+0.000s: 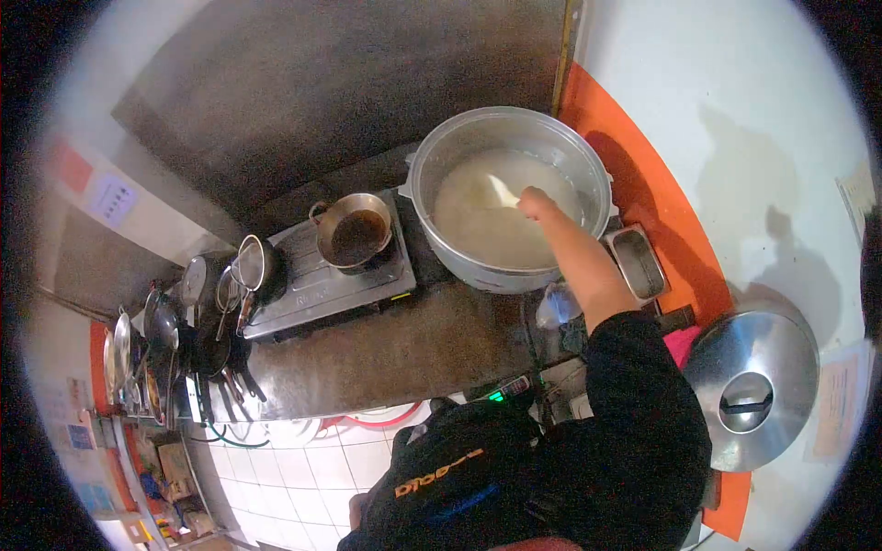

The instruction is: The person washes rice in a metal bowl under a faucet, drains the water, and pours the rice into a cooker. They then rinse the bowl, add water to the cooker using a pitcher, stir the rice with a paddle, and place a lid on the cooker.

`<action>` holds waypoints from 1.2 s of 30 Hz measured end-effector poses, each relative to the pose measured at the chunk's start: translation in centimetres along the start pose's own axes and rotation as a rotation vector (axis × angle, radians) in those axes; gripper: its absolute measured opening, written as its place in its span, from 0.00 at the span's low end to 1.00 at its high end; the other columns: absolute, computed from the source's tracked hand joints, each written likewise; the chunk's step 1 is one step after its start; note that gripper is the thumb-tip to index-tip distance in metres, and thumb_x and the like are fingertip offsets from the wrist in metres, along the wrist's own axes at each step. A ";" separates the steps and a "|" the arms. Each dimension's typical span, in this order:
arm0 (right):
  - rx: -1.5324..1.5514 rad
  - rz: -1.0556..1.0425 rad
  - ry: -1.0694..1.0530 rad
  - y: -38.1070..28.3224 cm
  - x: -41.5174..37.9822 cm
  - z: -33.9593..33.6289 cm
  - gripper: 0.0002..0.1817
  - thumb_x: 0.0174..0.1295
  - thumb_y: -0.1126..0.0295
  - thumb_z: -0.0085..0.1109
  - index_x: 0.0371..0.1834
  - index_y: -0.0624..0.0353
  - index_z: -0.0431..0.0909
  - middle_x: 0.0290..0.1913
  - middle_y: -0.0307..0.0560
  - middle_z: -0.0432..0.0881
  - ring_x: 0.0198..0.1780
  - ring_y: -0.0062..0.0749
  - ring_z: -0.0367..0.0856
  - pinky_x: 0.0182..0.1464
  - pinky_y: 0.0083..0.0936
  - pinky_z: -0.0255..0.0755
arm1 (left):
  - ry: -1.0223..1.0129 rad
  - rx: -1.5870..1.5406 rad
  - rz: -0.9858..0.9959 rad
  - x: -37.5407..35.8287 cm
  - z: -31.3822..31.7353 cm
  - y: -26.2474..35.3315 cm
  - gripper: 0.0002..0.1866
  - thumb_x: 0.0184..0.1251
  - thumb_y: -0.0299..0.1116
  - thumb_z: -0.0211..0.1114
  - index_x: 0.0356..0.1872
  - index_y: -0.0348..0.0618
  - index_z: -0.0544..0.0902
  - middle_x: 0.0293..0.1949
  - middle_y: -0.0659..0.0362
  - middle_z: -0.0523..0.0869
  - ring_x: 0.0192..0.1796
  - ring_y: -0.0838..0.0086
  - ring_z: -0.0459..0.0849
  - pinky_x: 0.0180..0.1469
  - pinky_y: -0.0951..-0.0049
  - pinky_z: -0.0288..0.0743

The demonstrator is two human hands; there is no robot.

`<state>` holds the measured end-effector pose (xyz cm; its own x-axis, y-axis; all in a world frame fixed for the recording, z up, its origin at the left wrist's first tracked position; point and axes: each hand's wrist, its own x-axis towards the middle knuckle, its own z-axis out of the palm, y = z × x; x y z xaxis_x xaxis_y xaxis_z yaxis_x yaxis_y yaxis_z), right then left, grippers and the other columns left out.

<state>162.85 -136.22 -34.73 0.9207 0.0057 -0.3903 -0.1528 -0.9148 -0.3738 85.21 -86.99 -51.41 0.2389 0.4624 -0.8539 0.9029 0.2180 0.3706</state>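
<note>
The right hand [535, 202] is closed around a white paddle [503, 191] inside the big pot [441, 147]. The paddle's long axis runs from the fist up and left toward the pot's far rim, its blade just over the pale, cloudy liquid that fills the pot's lower part. The left hand is out of view. Left of the pot, a small pan [322, 216] on a stove [303, 294] holds dark liquid. A steel tin [617, 241] stands just right of the pot, and a lid [781, 354] lies farther right.

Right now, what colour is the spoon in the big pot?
White. The spoon, held by the right hand, shows best in the head view, over pale liquid.
</note>
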 end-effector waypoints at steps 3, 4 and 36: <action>0.022 0.093 0.069 3.0 0.8 -1.3 0.14 0.50 0.71 0.53 0.39 0.63 0.81 0.42 0.58 0.82 0.45 0.49 0.81 0.46 0.41 0.74 | 0.003 -0.009 -0.018 -0.7 0.0 -1.0 0.10 0.63 0.33 0.53 0.41 0.42 0.78 0.31 0.57 0.82 0.24 0.67 0.81 0.19 0.68 0.72; 0.020 0.091 0.070 4.0 1.0 -1.9 0.14 0.50 0.71 0.53 0.39 0.63 0.81 0.42 0.58 0.82 0.45 0.49 0.81 0.46 0.41 0.74 | 0.003 -0.017 -0.015 -0.7 0.1 -1.1 0.10 0.63 0.33 0.53 0.41 0.42 0.78 0.31 0.57 0.82 0.24 0.67 0.81 0.19 0.68 0.72; -0.284 0.083 0.345 6.2 -14.0 -9.7 0.13 0.51 0.71 0.53 0.39 0.63 0.81 0.40 0.58 0.82 0.46 0.51 0.81 0.46 0.42 0.75 | -0.087 -0.040 0.092 2.6 2.3 2.1 0.10 0.61 0.32 0.55 0.41 0.43 0.78 0.31 0.59 0.81 0.27 0.68 0.81 0.23 0.67 0.71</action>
<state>152.52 -145.87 -23.44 0.9826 -0.1635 -0.0883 -0.1712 -0.9812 -0.0887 88.58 -87.35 -53.66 0.3517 0.4057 -0.8436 0.8610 0.2134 0.4616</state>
